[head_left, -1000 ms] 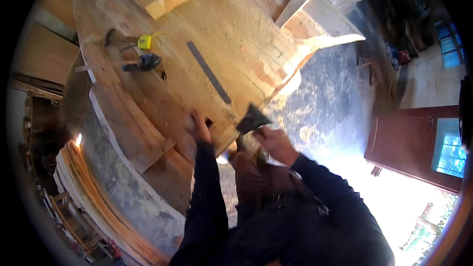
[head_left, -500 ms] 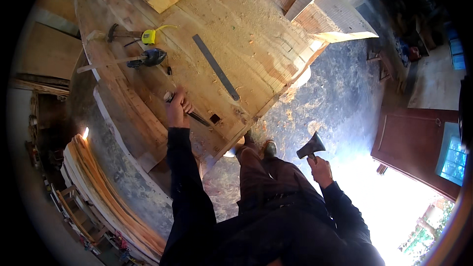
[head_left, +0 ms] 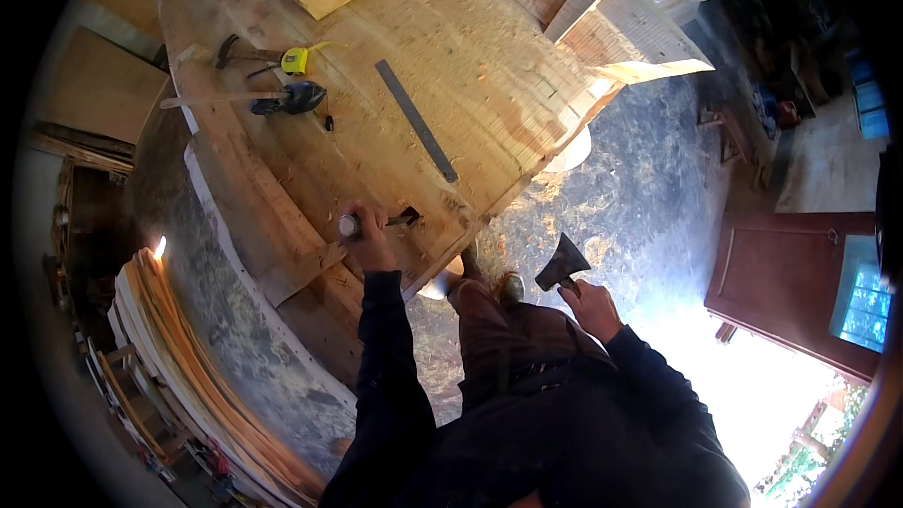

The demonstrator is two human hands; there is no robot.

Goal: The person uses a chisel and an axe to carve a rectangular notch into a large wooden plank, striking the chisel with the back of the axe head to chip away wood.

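My left hand (head_left: 370, 239) is closed around a chisel (head_left: 349, 226), whose pale handle end sticks out on the left. Its blade points right, with the tip at a small dark square hole (head_left: 412, 214) cut in the wooden board (head_left: 348, 141). The fingers partly cover the tool. Over the floor at right, my right hand (head_left: 593, 309) grips a hatchet (head_left: 562, 264) by its handle, close below the dark, flared head. The hatchet is apart from the chisel and the board.
On the board lie a metal ruler (head_left: 416, 120), a yellow tape measure (head_left: 295, 60), a hammer (head_left: 229, 52) and a dark tool with a long wooden handle (head_left: 290, 97). Wooden blocks (head_left: 616, 33) rise at the far side. Stacked planks (head_left: 169, 339) stand at left, a red-brown door (head_left: 790, 273) at right.
My left hand has moved right and slightly down, bringing the chisel's tip to the square hole. The hatchet in my right hand has shifted left and up, nearer the board.
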